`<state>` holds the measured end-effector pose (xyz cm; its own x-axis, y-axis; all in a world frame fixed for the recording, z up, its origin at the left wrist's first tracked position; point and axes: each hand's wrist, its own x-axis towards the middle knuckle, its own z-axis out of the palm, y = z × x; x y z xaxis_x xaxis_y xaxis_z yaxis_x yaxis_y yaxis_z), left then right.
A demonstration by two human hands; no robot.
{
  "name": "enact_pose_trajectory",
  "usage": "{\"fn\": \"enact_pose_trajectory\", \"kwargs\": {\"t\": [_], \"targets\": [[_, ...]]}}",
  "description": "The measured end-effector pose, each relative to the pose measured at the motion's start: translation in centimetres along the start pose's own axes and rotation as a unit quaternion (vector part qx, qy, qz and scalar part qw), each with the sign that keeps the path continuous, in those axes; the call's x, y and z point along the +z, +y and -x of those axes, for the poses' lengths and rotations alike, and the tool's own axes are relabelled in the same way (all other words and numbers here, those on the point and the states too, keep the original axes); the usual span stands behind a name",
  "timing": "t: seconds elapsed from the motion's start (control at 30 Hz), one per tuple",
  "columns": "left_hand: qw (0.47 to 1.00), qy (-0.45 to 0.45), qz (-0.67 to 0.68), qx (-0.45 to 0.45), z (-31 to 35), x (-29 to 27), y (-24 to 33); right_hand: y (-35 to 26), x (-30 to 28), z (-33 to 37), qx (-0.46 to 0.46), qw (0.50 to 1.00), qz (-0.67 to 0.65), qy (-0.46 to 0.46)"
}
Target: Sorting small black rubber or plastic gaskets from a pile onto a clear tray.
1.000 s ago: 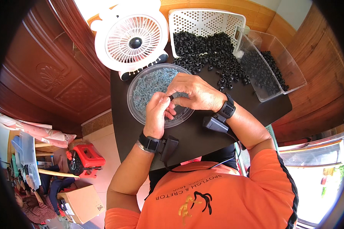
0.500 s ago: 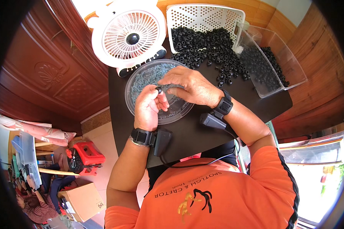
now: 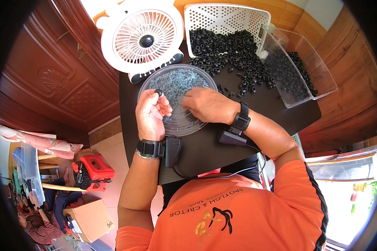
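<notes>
Between the thumb and fingers of my left hand sits a small black knob with a rounded shape, like the many loose ones on the table. That hand hovers over the left side of a round clear plastic tub. Inside the tub lie small bluish, shiny metal pieces that look like screws. My right hand reaches over the tub's right side, its fingers bent down and pressed together. Whatever lies between its fingertips is too hidden to name.
A white basket lies tipped, black knobs spilling from it onto the dark table. At right stands a clear bin with more knobs. A white fan is behind the tub. Away at left, another person sits near a cardboard box.
My hands have moved apart. The left went left with the black knob in its fingers, and the right came down toward the metal pieces in the tub.
</notes>
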<state>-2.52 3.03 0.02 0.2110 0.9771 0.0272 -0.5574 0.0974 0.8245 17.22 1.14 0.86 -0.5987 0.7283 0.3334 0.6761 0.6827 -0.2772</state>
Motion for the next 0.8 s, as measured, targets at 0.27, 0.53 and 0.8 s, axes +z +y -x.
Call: {"fn": "enact_pose_trajectory", "kwargs": {"t": [0.27,0.53,0.8], "targets": [[0.992,-0.089,-0.032,-0.086,1.4,1.1,-1.7,0.5,-1.6,-0.8,0.179,0.819,-0.528,0.137],[0.993,-0.067,0.045,-0.088,1.0,0.6,-3.2,-0.1,0.3,-0.6,0.148,0.905,-0.372,0.142],[0.996,-0.031,0.065,-0.053,0.3,0.1,-1.2,3.3,-4.4,0.0,0.177,0.937,-0.255,0.158]]}}
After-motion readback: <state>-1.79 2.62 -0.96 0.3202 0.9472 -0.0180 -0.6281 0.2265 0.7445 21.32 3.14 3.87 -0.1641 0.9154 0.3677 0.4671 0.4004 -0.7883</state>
